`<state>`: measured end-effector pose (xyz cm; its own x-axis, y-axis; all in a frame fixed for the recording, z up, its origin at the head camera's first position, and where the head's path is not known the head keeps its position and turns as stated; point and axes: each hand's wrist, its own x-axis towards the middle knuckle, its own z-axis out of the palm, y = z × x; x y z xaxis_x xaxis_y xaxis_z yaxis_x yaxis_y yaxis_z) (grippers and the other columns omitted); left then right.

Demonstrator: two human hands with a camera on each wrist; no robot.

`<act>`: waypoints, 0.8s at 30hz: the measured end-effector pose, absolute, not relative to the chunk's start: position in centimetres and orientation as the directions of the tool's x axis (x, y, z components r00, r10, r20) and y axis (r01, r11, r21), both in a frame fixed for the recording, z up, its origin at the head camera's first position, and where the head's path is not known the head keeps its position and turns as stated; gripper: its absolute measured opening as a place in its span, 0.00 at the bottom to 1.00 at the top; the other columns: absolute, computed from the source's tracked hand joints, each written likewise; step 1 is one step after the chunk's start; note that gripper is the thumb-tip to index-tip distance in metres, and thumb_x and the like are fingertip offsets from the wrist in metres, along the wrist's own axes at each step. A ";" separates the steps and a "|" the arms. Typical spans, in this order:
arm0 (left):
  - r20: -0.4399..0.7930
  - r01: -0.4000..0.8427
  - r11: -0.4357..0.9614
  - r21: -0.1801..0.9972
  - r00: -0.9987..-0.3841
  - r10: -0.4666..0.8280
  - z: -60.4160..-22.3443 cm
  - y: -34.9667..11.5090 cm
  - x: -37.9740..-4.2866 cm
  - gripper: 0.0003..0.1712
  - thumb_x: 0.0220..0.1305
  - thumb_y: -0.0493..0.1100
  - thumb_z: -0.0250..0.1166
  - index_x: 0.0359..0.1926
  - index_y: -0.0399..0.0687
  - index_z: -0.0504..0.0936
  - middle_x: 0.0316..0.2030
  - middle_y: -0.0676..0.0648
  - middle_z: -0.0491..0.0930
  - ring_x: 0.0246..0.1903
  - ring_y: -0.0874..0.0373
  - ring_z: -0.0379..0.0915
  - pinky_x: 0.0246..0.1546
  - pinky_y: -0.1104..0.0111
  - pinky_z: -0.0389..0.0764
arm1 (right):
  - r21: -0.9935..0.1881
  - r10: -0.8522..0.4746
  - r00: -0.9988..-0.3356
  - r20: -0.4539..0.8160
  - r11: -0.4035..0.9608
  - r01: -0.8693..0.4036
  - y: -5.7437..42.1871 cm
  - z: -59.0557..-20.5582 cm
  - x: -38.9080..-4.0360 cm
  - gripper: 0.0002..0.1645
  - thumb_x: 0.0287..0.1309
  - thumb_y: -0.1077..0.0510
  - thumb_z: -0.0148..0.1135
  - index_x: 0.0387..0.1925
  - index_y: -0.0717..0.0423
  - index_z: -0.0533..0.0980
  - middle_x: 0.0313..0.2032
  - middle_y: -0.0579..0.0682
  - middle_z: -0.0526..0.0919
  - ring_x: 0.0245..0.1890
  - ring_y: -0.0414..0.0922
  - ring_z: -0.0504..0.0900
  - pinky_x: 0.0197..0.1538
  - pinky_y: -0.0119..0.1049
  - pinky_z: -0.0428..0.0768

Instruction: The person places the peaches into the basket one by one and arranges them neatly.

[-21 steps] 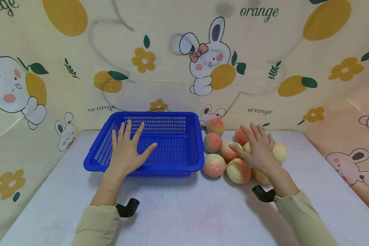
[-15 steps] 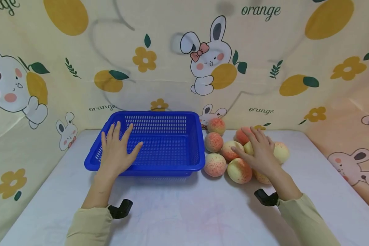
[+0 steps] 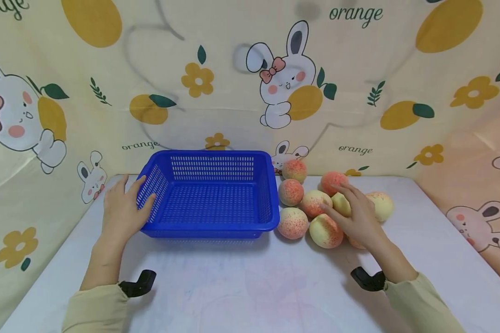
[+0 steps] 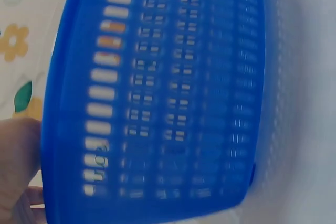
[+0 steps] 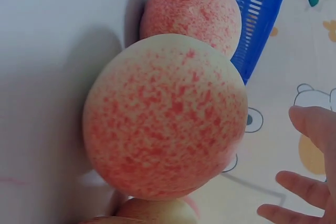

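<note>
A: In the head view, where are the person's hands?

B: The left hand [image 3: 122,212] is at the left side of the blue plastic basket [image 3: 210,227], its fingers spread and gripping nothing; whether it touches the basket, one cannot tell. The right hand [image 3: 358,215] is over the peaches [image 3: 292,223], its fingers loosely extended, also holding nothing. The peaches lie on the white table [image 3: 233,286], just to the right of the basket.

A: And the left wrist view?

B: This hand is partly seen, beside the basket's slotted wall.

A: The right wrist view?

B: One red-speckled peach [image 5: 168,119] fills the middle; the visible fingers are apart from it.
</note>
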<state>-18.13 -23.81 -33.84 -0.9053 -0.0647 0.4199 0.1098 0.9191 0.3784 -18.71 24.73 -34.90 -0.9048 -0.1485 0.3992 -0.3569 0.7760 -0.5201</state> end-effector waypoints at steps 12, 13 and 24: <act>0.371 0.043 0.897 0.440 -0.919 -0.138 -34.8 -26.3 -18.1 0.27 0.67 0.46 0.54 0.62 0.37 0.70 0.61 0.21 0.61 0.59 0.23 0.58 0.56 0.33 0.57 | -0.557 -0.088 -0.911 0.402 0.766 -0.320 25.8 -35.9 -18.4 0.32 0.55 0.50 0.68 0.56 0.65 0.72 0.60 0.68 0.71 0.62 0.66 0.65 0.59 0.65 0.58; 0.362 0.041 0.889 0.456 -0.921 -0.143 -34.9 -26.4 -18.1 0.27 0.67 0.46 0.54 0.62 0.36 0.70 0.61 0.22 0.62 0.59 0.24 0.58 0.56 0.34 0.58 | -0.560 -0.081 -0.916 0.393 0.769 -0.308 25.9 -36.0 -18.4 0.33 0.55 0.50 0.68 0.56 0.65 0.72 0.59 0.68 0.71 0.62 0.66 0.65 0.59 0.65 0.60; 0.098 -0.122 0.745 0.655 -0.965 -0.244 -35.5 -26.8 -18.3 0.30 0.73 0.51 0.45 0.69 0.42 0.61 0.60 0.23 0.65 0.57 0.25 0.64 0.51 0.40 0.71 | -0.578 -0.009 -0.963 0.268 0.798 -0.168 27.2 -36.1 -17.7 0.36 0.58 0.46 0.65 0.61 0.65 0.69 0.55 0.68 0.73 0.50 0.62 0.73 0.48 0.55 0.69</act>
<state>-18.31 -26.79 -35.46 -0.9648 -0.2440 0.0975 -0.1222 0.7453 0.6554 -17.66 27.20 -36.15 -0.9634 -0.0086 0.2679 -0.1679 0.7985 -0.5781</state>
